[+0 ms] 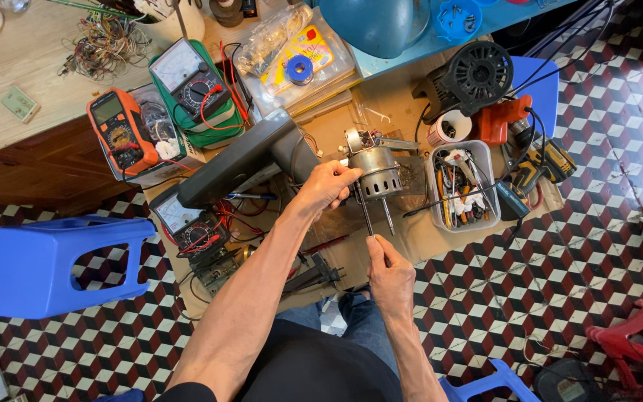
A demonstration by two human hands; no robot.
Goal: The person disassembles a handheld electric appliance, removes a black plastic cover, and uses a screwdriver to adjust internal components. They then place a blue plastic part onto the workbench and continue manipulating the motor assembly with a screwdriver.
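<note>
A blue stool stands at far left. Your left hand clamps the metal fan motor (held above the cardboard mat). Your right hand pinches a thin screwdriver touching the motor. A tool tray sits just beside it

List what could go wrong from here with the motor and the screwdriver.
1. The left hand alone steadies the motor above the cardboard; a hard push could tip it or make it slip.
2. The right hand holds the screwdriver by its end, with its tip close to the left fingers; a slip might jab them.
3. The thin wires on top of the motor look exposed and might snag or tear.
</note>
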